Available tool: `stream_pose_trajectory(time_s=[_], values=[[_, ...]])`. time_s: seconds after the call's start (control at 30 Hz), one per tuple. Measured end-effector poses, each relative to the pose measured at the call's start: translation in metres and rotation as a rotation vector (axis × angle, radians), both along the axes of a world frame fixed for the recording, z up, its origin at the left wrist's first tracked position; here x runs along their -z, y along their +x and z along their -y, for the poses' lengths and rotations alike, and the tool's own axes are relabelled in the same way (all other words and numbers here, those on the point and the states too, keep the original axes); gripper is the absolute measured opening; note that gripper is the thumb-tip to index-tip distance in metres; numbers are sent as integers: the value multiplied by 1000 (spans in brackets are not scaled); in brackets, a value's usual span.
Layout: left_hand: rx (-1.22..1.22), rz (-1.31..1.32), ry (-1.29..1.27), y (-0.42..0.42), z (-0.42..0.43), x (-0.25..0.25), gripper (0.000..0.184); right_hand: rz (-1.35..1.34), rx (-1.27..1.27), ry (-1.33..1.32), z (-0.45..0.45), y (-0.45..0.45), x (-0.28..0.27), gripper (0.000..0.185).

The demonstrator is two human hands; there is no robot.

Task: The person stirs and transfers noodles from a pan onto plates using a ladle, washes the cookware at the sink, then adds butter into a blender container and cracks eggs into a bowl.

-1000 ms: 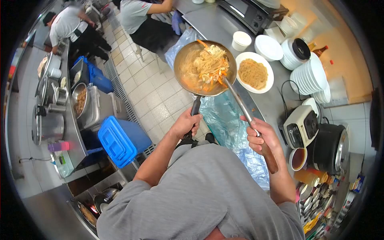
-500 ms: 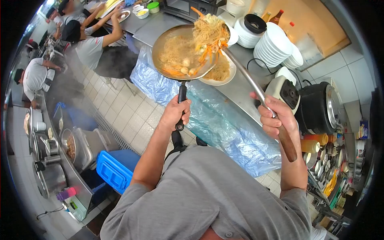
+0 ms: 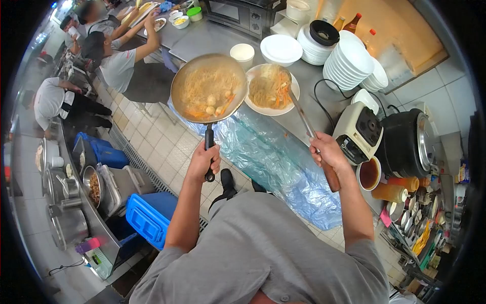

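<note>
My left hand (image 3: 203,161) is closed around the black handle of a frying pan (image 3: 209,133). The pan is held level in the air, with thin noodles (image 3: 210,83), carrot strips and several pale round balls in it. In my right hand (image 3: 328,151) is a long-handled cooking utensil (image 3: 305,120) with a metal shaft and wooden grip. Its head is down in the noodles (image 3: 271,91) on a white plate (image 3: 265,111), so its shape is hidden. That plate stands on the steel counter, just right of the pan.
Stacked white plates (image 3: 347,58), a white bowl (image 3: 281,49) and a cup (image 3: 242,53) stand behind. To the right are a blender base (image 3: 358,129), a black cooker (image 3: 402,137) and a sauce container (image 3: 369,173). Co-workers (image 3: 119,63) work at left; a blue lid (image 3: 147,220) lies lower left.
The utensil has come down from above the pan's right side onto the plate, and its noodle load now lies there. The pan has moved left and slightly down, away from the plate.
</note>
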State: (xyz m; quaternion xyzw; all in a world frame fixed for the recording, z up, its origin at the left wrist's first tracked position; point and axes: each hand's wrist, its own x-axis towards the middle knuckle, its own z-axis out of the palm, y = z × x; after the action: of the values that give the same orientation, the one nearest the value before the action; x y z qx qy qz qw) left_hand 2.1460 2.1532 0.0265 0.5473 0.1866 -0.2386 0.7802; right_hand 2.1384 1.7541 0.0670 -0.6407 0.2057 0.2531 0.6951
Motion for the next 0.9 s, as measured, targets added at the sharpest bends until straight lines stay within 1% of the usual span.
stream_pose_trajectory(time_s=[0.03, 0.07, 0.1, 0.17, 0.23, 0.3, 0.43, 0.5, 0.53, 0.6, 0.63, 0.7, 0.77, 0.8, 0.83, 0.9], values=[[-3, 0, 5, -5, -2, -1, 13, 38, -59, -136, 1, 1, 6, 18], [-11, -12, -15, -11, -4, -3, 13, 85, -47, -214, -8, -2, -1, 15], [-19, -30, -32, -20, -7, -3, 13, 80, -51, -207, -6, -2, -1, 15], [-24, -33, 18, -33, -11, -1, 14, 61, -90, -295, 0, 1, 1, 15], [-46, -44, -12, -46, -16, -2, 14, 78, -96, -326, 1, 0, 3, 16], [-48, -38, -23, -55, -19, -4, 14, 145, -123, -437, 3, 0, 3, 20], [-49, -41, -27, -68, -25, -4, 14, 190, -108, -525, -1, -5, 4, 21], [-35, -31, -25, -68, -30, -2, 14, 424, -106, -665, -3, -6, 10, 23], [-30, -35, -35, -69, -34, 1, 14, 423, -103, -671, -4, -8, 10, 23], [-17, -40, -55, -68, -42, 4, 15, 285, 9, -544, -19, -11, -14, 24], [4, -53, -58, -63, -44, 5, 15, 282, 11, -551, -18, -15, -21, 24], [37, -64, -34, -60, -60, 10, 17, 227, 89, -302, -31, -21, -31, 29], [104, -17, -80, -52, -75, 15, 15, 214, 156, -147, -60, -37, -58, 30], [91, -19, -85, -47, -81, 15, 15, 218, 125, -118, -70, -45, -65, 33], [131, 2, -57, -41, -86, 13, 16, 217, 119, -125, -85, -53, -72, 33], [186, 26, -34, -29, -95, 11, 17, 177, 7, -92, -119, -65, -85, 31]])
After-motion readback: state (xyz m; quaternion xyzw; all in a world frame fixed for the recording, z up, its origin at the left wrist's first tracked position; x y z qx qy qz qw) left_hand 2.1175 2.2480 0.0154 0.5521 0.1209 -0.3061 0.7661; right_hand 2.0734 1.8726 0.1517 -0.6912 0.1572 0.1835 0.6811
